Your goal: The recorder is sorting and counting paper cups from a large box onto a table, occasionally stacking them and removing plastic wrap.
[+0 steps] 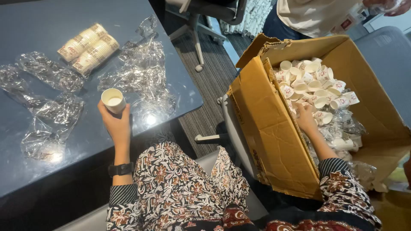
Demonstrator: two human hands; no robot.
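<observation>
One cup (113, 101) so far sits in the left hand (116, 124) over the tabletop (34, 25), fingers wrapped round it, while the right hand (306, 118) rests spread, holding nothing, on loads more loose cups (314, 81) in the box (265, 128).
</observation>
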